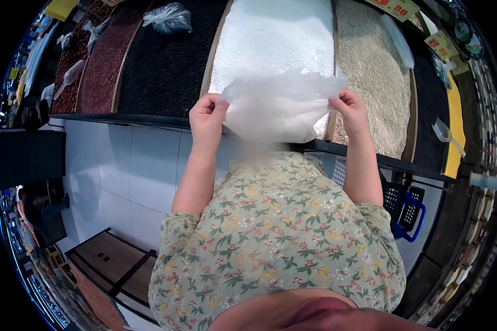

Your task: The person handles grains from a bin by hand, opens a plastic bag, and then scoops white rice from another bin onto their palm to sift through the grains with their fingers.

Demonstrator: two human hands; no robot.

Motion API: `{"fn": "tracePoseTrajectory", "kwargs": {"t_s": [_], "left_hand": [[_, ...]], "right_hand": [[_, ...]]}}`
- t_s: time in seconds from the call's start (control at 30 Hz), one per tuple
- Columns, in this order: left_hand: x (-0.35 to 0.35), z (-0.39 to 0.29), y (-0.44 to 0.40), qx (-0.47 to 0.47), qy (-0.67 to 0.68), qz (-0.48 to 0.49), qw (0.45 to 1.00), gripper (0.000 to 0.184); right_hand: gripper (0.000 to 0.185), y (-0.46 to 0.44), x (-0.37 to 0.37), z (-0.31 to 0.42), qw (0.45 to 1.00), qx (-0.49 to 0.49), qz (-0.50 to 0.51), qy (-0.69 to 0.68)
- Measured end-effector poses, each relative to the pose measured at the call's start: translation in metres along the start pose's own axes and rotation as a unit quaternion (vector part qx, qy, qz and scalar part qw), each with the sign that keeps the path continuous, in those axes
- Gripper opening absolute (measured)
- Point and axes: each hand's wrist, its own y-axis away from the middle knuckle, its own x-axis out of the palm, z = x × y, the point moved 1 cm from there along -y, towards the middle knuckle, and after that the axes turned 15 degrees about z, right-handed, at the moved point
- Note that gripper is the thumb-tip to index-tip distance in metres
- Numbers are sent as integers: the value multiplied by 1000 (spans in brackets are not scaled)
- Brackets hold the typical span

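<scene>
A clear plastic bag with white contents hangs at the front edge of the bin of white grain. My left hand pinches the left side of the bag's top. On the opposite side, my right hand has its thumb and fingers closed on the bag's top corner. The plastic is stretched wide between both hands. A blurred patch covers the bag's middle, so I cannot make out that part.
Bins of black grain and reddish grain lie left; pale grain lies right. Scoops rest at both ends, including a clear scoop. A blue-handled basket stands low right, a wooden stand low left.
</scene>
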Motion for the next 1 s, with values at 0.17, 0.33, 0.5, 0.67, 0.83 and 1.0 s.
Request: {"fn": "tracePoseTrajectory", "kwargs": {"t_s": [0.17, 0.33, 0.5, 0.67, 0.83, 1.0], "left_hand": [[-7, -1, 4, 16, 25, -12, 999, 11], [-2, -5, 5, 4, 33, 2, 999, 9], [15, -10, 4, -1, 28, 57, 998, 10], [27, -15, 3, 18, -72, 120, 990, 12], [32, -18, 4, 58, -118, 133, 982, 9], [55, -36, 13, 13, -111, 128, 985, 4]], "right_hand": [[8, 4, -16, 18, 997, -58, -48, -25], [9, 17, 0, 72, 967, -150, -196, 70], [24, 43, 74, 112, 864, -391, 113, 296], [37, 9, 116, 88, 830, -267, 110, 477], [36, -10, 118, 97, 768, 13, 270, 580], [21, -5, 127, 50, 846, -126, 296, 424]]}}
